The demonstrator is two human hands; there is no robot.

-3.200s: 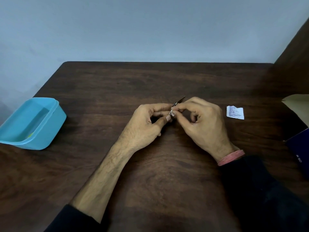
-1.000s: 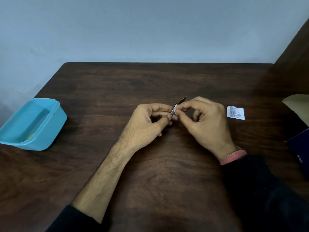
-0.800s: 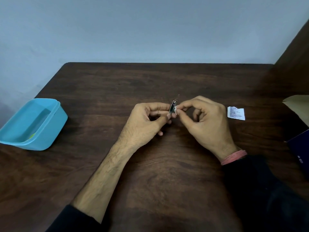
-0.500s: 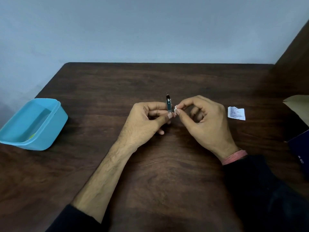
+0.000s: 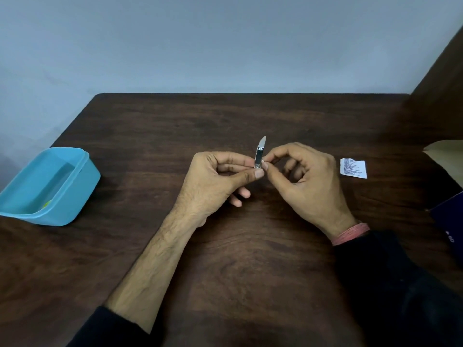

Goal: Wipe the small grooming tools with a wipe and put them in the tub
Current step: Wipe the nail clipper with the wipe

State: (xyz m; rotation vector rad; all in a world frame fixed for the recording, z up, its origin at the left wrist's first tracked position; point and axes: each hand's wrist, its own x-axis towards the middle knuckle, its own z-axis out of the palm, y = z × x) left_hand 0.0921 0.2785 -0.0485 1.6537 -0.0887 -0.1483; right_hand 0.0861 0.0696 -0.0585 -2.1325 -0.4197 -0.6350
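Above the surface [image 5: 250,259] my left hand [image 5: 215,181] pinches the nail clipper [image 5: 259,156] upright so my right hand [image 5: 305,181], pinching a tiny wipe [image 5: 263,161], can rub its side, the tub [image 5: 47,186] waiting far left.

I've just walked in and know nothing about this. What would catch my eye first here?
Two bare hands meet mid-table: the left hand pinches a small metal nail clipper pointing up, while the right hand pinches a tiny wipe beside it. A bright blue tub sits at the table's left edge, and a torn white sachet lies right.
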